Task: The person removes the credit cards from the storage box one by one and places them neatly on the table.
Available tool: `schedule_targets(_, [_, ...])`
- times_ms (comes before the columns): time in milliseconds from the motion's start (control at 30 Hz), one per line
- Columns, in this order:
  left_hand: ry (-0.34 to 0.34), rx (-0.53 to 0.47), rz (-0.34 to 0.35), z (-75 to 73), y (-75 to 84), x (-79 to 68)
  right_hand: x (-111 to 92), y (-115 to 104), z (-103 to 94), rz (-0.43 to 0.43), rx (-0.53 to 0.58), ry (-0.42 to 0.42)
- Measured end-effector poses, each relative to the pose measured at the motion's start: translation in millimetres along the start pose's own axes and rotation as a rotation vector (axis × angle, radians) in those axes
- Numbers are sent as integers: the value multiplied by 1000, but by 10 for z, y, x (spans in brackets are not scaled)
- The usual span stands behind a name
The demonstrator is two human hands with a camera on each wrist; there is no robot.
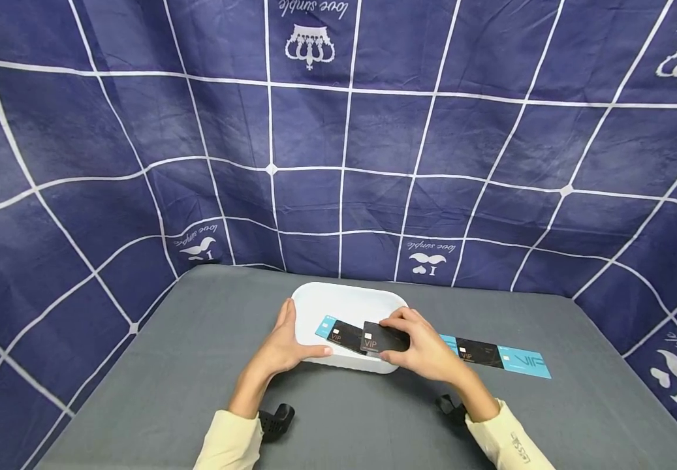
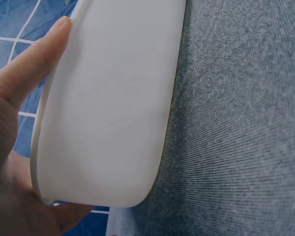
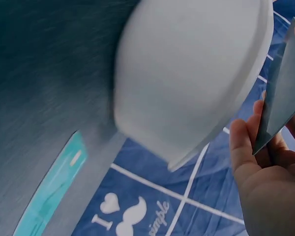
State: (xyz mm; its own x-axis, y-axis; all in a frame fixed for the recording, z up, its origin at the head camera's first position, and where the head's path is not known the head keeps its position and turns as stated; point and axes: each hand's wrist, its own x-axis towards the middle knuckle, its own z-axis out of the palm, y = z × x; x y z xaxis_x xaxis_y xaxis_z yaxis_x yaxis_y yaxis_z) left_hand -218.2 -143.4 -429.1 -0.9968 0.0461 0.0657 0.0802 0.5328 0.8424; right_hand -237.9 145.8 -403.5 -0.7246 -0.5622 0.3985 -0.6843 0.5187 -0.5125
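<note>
My left hand holds the left end of a white plastic tray, its thumb along the near rim. In the left wrist view the thumb lies at the rim of the tray's side wall. Between thumb and fingers my right hand pinches a black VIP card over the tray's right part. The right wrist view shows this card nearly edge-on, apart from the tray wall. Inside the tray lie a black VIP card and a blue card, overlapping.
Right of the tray, a black card lies in a row between a blue card and another blue card partly hidden by my right hand. Grey cloth covers the table. Behind it hangs a blue checked curtain.
</note>
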Motion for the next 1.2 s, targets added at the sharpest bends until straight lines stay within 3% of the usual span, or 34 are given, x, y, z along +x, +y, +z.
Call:
schedule_targets(433, [-4, 2, 2, -7, 22, 15, -519, 197, -198, 45, -89, 44])
schedule_targets(667, [-13, 11, -14, -5, -18, 26, -741, 310, -236, 75, -77, 52])
schedule_targets(867, [-5, 10, 1, -5, -29, 24, -855, 363, -287, 82, -79, 72])
schedule_targets(1200, [-7, 6, -1, -2, -16, 24, -920, 437, -320, 140, -120, 13])
